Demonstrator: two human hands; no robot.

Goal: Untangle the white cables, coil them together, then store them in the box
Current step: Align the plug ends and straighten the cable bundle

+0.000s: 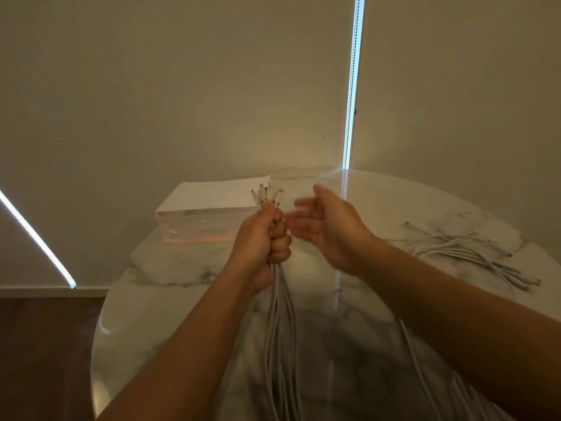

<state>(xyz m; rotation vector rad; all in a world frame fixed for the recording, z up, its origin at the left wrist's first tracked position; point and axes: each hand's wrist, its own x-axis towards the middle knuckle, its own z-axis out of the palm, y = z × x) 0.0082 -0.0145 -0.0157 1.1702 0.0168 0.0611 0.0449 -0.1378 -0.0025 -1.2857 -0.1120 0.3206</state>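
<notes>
Close to me, the white cables (280,314) hang down in 1 long bunch over the marble table (182,268). My left hand (264,238) holds them tight in a fist. The plug ends (267,196) stick up out of the top of it. My right hand (328,226) is just beside it, fingers spread wide and holding nothing. It looks blurry.

I think the untangling of this bunch is done and I am lining up the ends before I coil. Next, my right hand should take the hanging part and wind it into loops, while my left hand holds the ends together.

On the right of the table lies 1 more bunch, the loose cables (473,253), well apart from my hands. I think they must join the coil too.

Farther off on the left sits the box (200,226). A flat white lid (212,192) seems to lie on it, so that has to come off first.
</notes>
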